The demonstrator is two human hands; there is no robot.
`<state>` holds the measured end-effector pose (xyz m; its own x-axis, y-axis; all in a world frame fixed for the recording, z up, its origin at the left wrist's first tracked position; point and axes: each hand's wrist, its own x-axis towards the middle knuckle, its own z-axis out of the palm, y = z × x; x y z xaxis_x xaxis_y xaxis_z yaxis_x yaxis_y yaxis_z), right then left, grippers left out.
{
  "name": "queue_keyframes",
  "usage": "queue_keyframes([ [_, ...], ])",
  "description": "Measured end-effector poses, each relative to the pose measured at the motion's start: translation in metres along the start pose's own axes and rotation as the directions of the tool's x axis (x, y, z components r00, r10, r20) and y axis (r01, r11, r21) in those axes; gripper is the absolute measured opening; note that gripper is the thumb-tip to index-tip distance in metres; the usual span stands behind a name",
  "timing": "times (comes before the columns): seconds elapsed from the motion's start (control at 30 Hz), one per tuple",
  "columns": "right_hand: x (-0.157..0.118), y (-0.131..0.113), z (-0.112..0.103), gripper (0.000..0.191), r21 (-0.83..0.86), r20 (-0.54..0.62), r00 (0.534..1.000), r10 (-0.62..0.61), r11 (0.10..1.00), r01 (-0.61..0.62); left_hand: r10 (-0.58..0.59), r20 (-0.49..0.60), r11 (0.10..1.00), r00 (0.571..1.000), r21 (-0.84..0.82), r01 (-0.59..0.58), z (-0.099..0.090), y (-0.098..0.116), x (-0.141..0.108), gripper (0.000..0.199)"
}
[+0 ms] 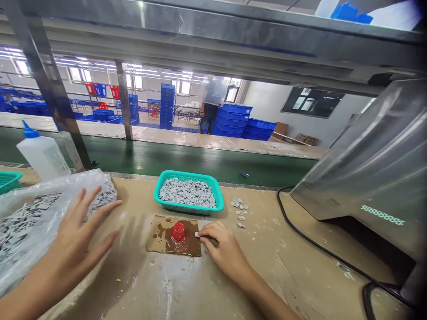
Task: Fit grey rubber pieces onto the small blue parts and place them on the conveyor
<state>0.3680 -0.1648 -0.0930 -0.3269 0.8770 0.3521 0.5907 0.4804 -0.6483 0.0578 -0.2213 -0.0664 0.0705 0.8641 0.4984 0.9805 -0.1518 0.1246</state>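
Note:
My right hand (222, 249) pinches a small light-grey piece (197, 234) between thumb and fingertips, at the right edge of a wet brown cardboard pad (158, 240). On that pad stands a small red cup-shaped item (178, 231), with liquid spread around it. My left hand (78, 235) is raised with fingers spread, holding nothing, over the near side of a clear plastic bag (40, 222) full of grey pieces. Behind the pad, a teal basket (189, 209) is heaped with similar grey pieces. Several loose grey pieces (240, 211) lie right of the basket.
A white squeeze bottle (43, 155) with a blue cap stands behind the bag. A green conveyor belt (187, 155) runs across the back. At right are a metal housing (373, 164) and a black cable (316, 238). Beyond the belt, a person (210, 106) stands near blue crates (231, 120).

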Motion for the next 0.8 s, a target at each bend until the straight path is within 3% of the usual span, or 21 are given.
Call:
queue_keyframes([
  [0.1, 0.0, 0.003, 0.002, 0.021, -0.034, 0.005, 1.0, -0.014, 0.999, 0.014, 0.076, 0.068, 0.993, 0.995, -0.1, -0.069, 0.009, 0.026, 0.012, 0.043],
  [0.2, 0.0, 0.004, 0.002, 0.021, -0.059, 0.011, 1.0, -0.021, 0.998, 0.022, 0.09, 0.116, 0.971, 0.989, -0.232, -0.061, 0.0, 0.037, 0.032, 0.043],
  [0.33, -0.002, 0.002, -0.001, 0.023, -0.094, -0.003, 0.999, -0.038, 0.995, 0.038, 0.184, 0.165, 0.892, 0.969, -0.441, -0.094, 0.005, 0.063, 0.089, 0.04],
  [0.43, -0.005, 0.003, -0.001, 0.025, -0.095, -0.03, 0.997, -0.065, 0.994, 0.062, 0.308, 0.257, 0.842, 0.916, -0.523, -0.136, 0.038, 0.1, 0.152, 0.037],
  [0.6, -0.007, 0.015, 0.006, 0.026, -0.038, -0.1, 0.983, -0.152, 0.988, 0.149, 0.469, 0.344, 0.832, 0.814, -0.482, -0.275, 0.112, 0.185, 0.251, 0.047],
  [0.7, -0.009, 0.032, 0.015, 0.023, -0.055, -0.131, 0.962, -0.238, 0.971, 0.233, 0.533, 0.411, 0.827, 0.74, -0.439, -0.351, 0.15, 0.236, 0.281, 0.045],
  [0.8, -0.012, 0.051, 0.023, 0.019, -0.018, -0.104, 0.97, -0.219, 0.976, 0.218, 0.524, 0.473, 0.846, 0.708, -0.389, -0.366, 0.179, 0.273, 0.294, 0.038],
])
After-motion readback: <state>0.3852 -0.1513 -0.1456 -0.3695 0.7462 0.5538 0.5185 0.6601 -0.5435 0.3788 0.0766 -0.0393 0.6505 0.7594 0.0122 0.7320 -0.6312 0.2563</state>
